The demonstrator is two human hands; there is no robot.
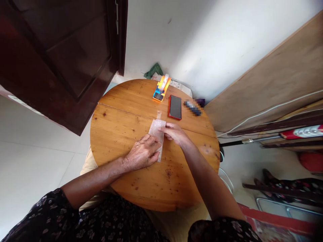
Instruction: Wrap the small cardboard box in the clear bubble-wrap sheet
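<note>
A flat, whitish translucent piece of bubble wrap [155, 127] lies at the middle of the round wooden table. A short strip of clear tape [159, 114] sticks out from its far end. My left hand [144, 152] rests over its left side with the fingers curled onto it. My right hand [174, 133] grips the right edge near the far end, the thumb across the top. What lies inside the wrap, if anything, I cannot make out.
The wooden table [118, 134] also carries an orange and blue tape dispenser [162, 88], a phone in a red case [175, 107] and a blurred-out dark object [192, 108]. A dark door [75, 50] stands at the left; a wooden board [264, 74] leans at the right.
</note>
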